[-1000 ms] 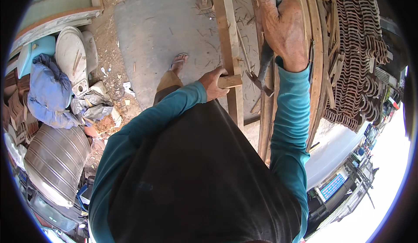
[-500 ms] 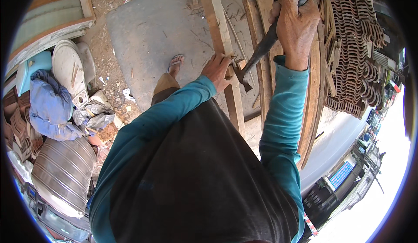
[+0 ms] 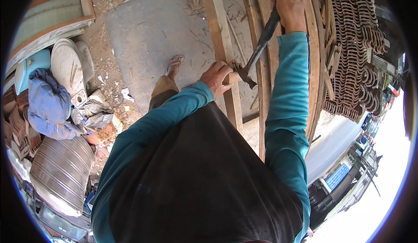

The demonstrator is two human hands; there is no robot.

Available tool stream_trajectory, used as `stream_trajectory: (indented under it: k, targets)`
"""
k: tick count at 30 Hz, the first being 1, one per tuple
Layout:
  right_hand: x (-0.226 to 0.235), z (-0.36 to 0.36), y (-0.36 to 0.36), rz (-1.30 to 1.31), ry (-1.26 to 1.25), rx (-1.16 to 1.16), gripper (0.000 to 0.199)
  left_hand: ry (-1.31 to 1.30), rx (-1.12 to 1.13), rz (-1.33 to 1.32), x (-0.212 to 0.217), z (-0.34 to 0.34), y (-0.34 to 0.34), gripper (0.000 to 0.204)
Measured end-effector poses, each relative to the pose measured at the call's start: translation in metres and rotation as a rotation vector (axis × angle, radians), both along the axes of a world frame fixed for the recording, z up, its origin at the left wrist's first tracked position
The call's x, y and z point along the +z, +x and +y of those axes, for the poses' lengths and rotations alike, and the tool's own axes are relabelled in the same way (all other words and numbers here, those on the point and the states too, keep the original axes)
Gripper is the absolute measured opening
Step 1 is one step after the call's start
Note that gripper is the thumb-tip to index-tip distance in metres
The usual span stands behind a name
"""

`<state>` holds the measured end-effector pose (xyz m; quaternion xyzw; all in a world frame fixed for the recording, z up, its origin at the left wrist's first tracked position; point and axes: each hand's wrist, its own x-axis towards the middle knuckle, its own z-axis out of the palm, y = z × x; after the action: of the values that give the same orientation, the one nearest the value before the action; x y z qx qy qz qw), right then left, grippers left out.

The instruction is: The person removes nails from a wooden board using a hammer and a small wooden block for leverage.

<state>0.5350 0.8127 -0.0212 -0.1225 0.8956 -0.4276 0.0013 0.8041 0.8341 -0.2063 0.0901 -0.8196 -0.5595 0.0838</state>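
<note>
While the person's dark-shirted back and teal sleeves fill the lower part of the view, the left hand (image 3: 216, 78) sits closest to the body, its grip closed around a small wooden block (image 3: 235, 77) pressed against the side of a long timber beam (image 3: 223, 47) that runs away across the concrete slab (image 3: 148, 33). Just beyond the block, the dark head of a hammer (image 3: 261, 42) meets the wood, its claw end seemingly hooked at the joint, though whether a nail is caught there is too small to tell. The right hand (image 3: 291, 5) reaches farther out with its grip clamped tight on the hammer's handle near the top edge. A sandalled foot (image 3: 174, 64) stands on the slab left of the beam. More planks (image 3: 265, 7) lie beside it, and a stack of curved roof tiles (image 3: 352, 42) rises at the far right. Bundled cloth (image 3: 48, 103) and a ribbed metal drum (image 3: 61, 169) crowd the left side. My worry is the left fingers lying just beside the hammer head: a slip of the claw or a sudden release of the block could drive the steel into them, and the block could split or jump loose under leverage.
</note>
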Motion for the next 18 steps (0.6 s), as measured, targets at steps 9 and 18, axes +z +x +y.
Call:
stream_trajectory:
  k: [9, 18]
  targets:
    - [-0.024, 0.009, -0.021, -0.088, -0.066, 0.054, 0.048, -0.022, 0.010, -0.013, 0.003, 0.013, 0.003, 0.046]
    - [-0.015, 0.013, -0.043, -0.093, -0.080, 0.067, 0.047, -0.052, 0.079, -0.005, 0.001, 0.022, -0.013, 0.047]
